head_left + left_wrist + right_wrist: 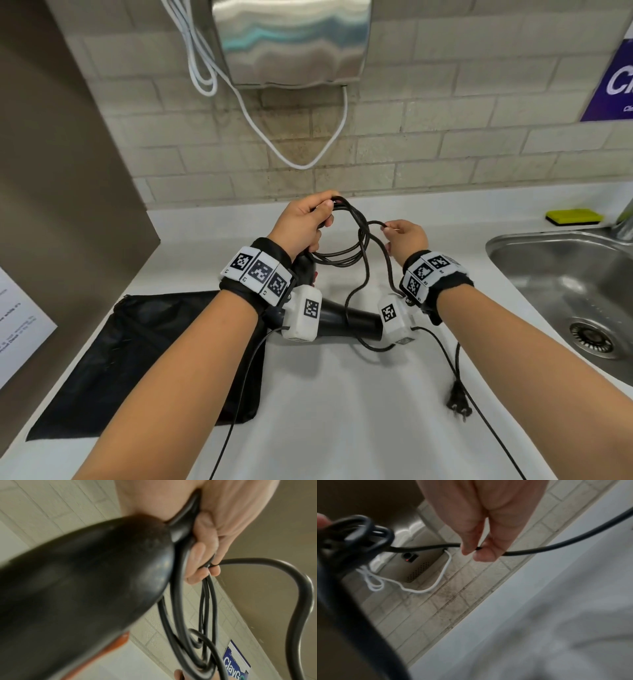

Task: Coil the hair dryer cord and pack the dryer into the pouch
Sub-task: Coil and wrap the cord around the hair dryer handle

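A black hair dryer [346, 322] hangs above the white counter [325, 411], its handle [85, 581] under my left hand [305, 222]. That hand grips the handle's end together with several black cord loops [342, 246]. To the right, my right hand [406, 236] pinches a loose stretch of the cord [539, 550] between thumb and fingers. The remaining cord trails down to the plug [457, 401] lying on the counter. A flat black pouch [137, 359] lies on the counter at the left, partly under my left forearm.
A steel sink [565, 284] is set into the counter at the right, with a yellow sponge [573, 216] behind it. A metal hand dryer [291, 41] with white cables [298, 150] hangs on the tiled wall. A brown panel [51, 171] bounds the left side.
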Tool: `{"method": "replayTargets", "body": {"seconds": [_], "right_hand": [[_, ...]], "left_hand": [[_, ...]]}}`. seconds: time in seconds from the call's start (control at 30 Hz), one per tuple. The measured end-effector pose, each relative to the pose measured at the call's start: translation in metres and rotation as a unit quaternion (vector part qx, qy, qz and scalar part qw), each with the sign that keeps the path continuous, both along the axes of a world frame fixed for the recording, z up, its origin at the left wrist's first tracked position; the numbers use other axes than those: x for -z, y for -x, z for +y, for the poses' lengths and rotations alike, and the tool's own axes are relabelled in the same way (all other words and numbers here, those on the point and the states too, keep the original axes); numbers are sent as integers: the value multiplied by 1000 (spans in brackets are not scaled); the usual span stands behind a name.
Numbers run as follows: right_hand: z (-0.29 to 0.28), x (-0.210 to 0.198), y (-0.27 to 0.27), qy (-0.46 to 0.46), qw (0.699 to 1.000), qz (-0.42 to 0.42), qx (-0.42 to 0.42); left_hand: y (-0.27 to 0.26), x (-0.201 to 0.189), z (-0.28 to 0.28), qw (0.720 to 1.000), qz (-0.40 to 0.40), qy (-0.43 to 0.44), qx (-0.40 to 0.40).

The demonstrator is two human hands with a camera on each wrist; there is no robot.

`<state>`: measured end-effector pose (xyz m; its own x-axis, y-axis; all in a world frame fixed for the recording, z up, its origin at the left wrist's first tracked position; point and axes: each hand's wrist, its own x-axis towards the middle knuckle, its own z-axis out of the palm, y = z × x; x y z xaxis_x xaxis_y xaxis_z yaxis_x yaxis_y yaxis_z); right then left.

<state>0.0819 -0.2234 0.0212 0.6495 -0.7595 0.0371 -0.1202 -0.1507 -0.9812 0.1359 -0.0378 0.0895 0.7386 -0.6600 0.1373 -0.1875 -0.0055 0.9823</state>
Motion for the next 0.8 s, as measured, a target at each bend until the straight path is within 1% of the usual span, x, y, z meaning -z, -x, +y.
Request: {"method": "replayTargets", "body": {"seconds": [0.1,0.2,0.37,0.5,0.57,0.63,0.7,0.8], "right_hand": [[-11,4,1,-21,999,11,44],[-19,8,1,-26,997,10,71],[-34,10,5,-8,995,36,88],[-42,9,9,0,993,71,99],[-40,5,12,6,992,108,70],[-30,-5,16,-3,990,138,-4],[-15,-20,20,-8,991,124,-54],[11,-47,25,29,993,61,-94]], "left_hand": [[-1,1,3,1000,4,7,-3],[-1,1,6,1000,5,13,-5],[0,2,9,1000,10,25,-4],[1,2,9,1000,9,30,-3],[1,2,9,999,11,34,-8],[0,2,9,999,12,37,-22],[-2,2,9,998,9,38,-40],[-3,3,5,997,10,38,-69]]}}
